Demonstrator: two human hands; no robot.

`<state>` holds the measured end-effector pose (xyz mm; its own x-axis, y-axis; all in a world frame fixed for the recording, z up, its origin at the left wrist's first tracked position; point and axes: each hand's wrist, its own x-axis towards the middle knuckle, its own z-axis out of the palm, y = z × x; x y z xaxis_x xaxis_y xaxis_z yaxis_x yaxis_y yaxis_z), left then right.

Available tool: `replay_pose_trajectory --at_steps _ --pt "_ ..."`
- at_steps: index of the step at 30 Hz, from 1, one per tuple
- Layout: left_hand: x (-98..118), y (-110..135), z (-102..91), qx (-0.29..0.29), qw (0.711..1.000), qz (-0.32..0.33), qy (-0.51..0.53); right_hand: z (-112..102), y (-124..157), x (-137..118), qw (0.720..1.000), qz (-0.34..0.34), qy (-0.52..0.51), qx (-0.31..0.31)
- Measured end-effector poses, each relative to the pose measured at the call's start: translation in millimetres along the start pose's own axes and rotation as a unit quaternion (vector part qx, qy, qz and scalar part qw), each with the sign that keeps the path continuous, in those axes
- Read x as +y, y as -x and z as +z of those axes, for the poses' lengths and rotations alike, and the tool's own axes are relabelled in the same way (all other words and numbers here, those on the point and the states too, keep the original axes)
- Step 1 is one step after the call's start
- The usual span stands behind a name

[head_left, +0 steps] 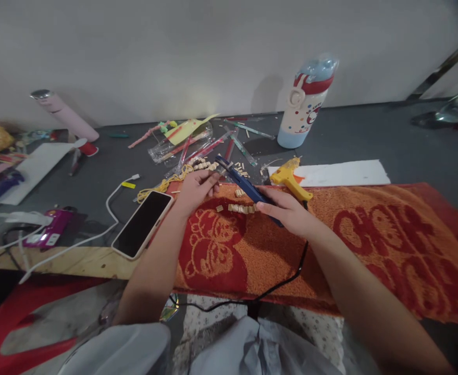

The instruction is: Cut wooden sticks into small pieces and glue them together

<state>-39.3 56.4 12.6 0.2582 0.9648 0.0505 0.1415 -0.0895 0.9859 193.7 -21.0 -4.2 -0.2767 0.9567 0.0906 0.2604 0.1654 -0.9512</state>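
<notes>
My right hand [291, 208] is wrapped around a dark blue hair straightener [248, 188], its black cord trailing down over the towel. The tool's tip points up and left, close to the fingers of my left hand [203, 186]. Those fingers are pinched together; whatever is between them is too small to make out. Below the straightener, a row of small beige pieces [241, 209] lies on the orange and red towel [283, 260]. More beige pieces [205, 164] are heaped just beyond my left hand, beside a bundle of yellow cord [166, 183].
A yellow glue gun [289, 177] rests by a white strip [342, 173] on the right. Behind stand a cartoon-print bottle [301, 112] and several wrapped sticks [242, 148]. At left are a phone [143, 225], a white cable [113, 208], a purple power strip [51, 228] and a pink flask [66, 114].
</notes>
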Motion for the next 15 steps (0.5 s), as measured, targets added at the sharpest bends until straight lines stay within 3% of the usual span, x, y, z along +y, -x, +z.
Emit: replay_pose_trajectory --at_steps 5,7,9,11,15 --pt "-2 -2 9.5 0.157 0.981 -0.038 0.107 2 0 -6 0.998 0.016 -0.037 0.042" --pt "-2 1 15.5 0.175 0.975 -0.032 0.132 4 1 -11 0.996 0.013 -0.075 0.048" --pt "-3 5 23.6 0.131 0.982 -0.026 0.136 9 3 -14 0.993 0.009 -0.106 0.051" --pt "-5 11 33.3 0.041 0.989 -0.012 0.142 15 4 -14 0.993 0.001 -0.113 0.045" --pt "-7 25 51.5 -0.072 0.989 0.04 0.125 27 7 -10 0.995 -0.034 -0.074 0.048"
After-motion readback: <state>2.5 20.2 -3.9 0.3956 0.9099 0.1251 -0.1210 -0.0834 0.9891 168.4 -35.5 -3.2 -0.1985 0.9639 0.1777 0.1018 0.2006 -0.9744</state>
